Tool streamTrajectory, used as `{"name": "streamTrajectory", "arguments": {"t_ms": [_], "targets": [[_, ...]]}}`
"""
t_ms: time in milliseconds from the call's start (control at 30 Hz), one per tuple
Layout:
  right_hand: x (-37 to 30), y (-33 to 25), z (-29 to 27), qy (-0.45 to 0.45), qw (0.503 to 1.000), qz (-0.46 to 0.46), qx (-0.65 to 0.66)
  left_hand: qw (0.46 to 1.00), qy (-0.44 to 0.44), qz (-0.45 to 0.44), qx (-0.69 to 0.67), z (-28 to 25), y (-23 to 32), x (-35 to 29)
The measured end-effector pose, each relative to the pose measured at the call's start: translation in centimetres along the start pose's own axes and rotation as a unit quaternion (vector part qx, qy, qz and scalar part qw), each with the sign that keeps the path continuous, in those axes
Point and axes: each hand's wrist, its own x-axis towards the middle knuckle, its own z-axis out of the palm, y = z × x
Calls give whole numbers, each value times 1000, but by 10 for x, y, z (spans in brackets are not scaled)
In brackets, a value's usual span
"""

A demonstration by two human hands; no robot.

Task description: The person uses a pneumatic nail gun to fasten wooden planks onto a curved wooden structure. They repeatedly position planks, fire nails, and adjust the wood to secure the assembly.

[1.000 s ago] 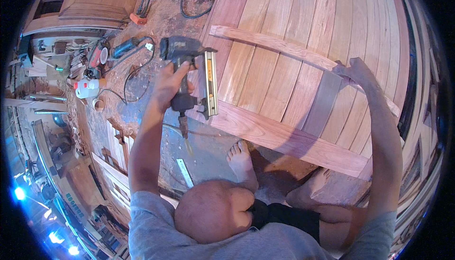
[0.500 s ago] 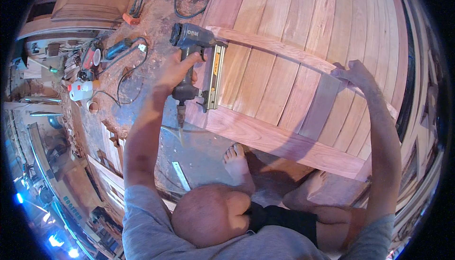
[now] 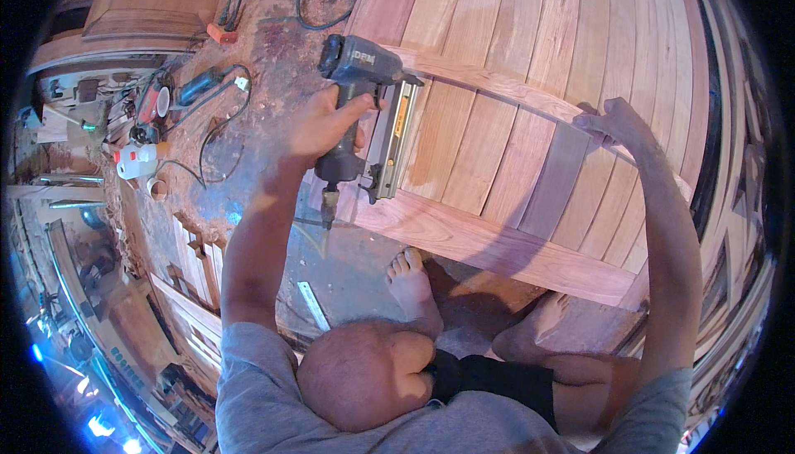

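My left hand (image 3: 325, 129) is wrapped round the handle of a black nail gun (image 3: 358, 58), index finger by the trigger. The gun's nose is at the left end of a narrow wooden strip (image 3: 497, 86); contact there is unclear. That strip lies across a large panel of upright wooden boards (image 3: 476, 152). Towards the strip's right end my right hand (image 3: 619, 129) is closed on it, thumb and fingers pinching its edge. A wider wooden rail (image 3: 497, 247) runs along the panel's near side. An air hose fitting hangs below the gun's handle.
Corded power tools (image 3: 199, 86), a white jug (image 3: 132, 163) and a small cup (image 3: 156, 188) sit on the dusty floor at left. A metal ruler (image 3: 313, 305) lies near my bare foot (image 3: 406, 276). Stacked timber (image 3: 741, 206) lines the right side.
My left hand has shifted the nail gun slightly right, over the strip's left end. My right hand keeps about the same place on the strip.
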Motion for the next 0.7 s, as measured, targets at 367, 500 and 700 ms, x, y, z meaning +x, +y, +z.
{"name": "streamTrajectory", "arguments": {"t_ms": [367, 500, 700], "targets": [[0, -3, 0, 3, 1000, -1, -10, 999, -24, 21, -33, 10, -13, 22], [-1, -4, -1, -4, 1000, -5, -21, 999, -18, 28, -37, 13, -15, 23], [-3, -5, -1, 1, 1000, 12, -3, 999, -16, 15, -35, 13, -12, 25]]}}
